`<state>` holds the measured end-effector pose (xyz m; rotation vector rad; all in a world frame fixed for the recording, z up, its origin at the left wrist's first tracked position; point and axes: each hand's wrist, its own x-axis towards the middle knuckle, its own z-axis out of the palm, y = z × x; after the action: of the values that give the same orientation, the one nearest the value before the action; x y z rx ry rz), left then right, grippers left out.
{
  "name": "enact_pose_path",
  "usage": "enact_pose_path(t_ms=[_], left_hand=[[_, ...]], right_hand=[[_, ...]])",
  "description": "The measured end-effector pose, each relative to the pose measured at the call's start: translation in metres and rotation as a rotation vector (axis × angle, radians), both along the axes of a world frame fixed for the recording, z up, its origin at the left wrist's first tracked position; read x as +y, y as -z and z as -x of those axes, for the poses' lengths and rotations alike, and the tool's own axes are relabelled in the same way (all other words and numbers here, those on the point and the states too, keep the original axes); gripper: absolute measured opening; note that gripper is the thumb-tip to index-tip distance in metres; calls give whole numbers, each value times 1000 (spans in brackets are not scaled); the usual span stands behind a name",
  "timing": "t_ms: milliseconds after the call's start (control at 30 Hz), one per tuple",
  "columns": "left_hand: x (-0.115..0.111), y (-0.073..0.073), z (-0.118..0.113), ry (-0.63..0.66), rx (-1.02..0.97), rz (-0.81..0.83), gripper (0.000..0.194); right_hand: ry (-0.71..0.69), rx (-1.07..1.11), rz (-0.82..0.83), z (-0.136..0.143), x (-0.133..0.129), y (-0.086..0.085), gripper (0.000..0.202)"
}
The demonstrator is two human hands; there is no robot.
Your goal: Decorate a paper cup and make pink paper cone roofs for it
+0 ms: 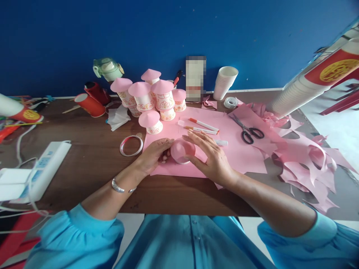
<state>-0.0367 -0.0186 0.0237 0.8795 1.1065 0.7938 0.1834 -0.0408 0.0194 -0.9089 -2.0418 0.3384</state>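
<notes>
A pink paper cone sits as a roof on a white paper cup, of which only a thin strip of rim shows below it. My left hand is at its left side, thumb against the cone's edge and the other fingers curled in beneath. From the right, my right hand spans the cone, thumb at the front and long fingers at the back. Under the cup lies a large sheet of pink paper. Just behind my right hand are an orange marker and a brown-tipped marker.
Several finished cup houses with pink cone roofs stand behind my left hand. Scissors and pink paper scraps lie to the right. Stacked cups, a tape roll, a red cup and a power strip surround the work.
</notes>
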Motion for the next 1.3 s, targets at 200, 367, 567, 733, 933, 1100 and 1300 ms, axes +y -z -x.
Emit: enact_pose_path(t_ms=[200,367,567,733,933,1100,1300], left_hand=[[1,-2,5,-12,67,-69,52],[1,0,5,18,90,-77,51],[3,1,14,-19,253,-354,43],[5,-13,16,134,573,-906,69],[16,-29,-4,552,723,-1187,84],[24,-24,-18,599,704,-1184,63],[26,-19,-19,609,608,-1065,50]], right_hand=[[-9,-26,41,2,1,3,52],[-3,-17,48,5,1,8,54],[-29,145,46,-4,0,-9,55],[99,351,16,-21,6,-19,53],[160,341,98,-25,10,-17,48],[157,336,120,-24,11,-20,45],[170,343,140,-25,14,-20,43]])
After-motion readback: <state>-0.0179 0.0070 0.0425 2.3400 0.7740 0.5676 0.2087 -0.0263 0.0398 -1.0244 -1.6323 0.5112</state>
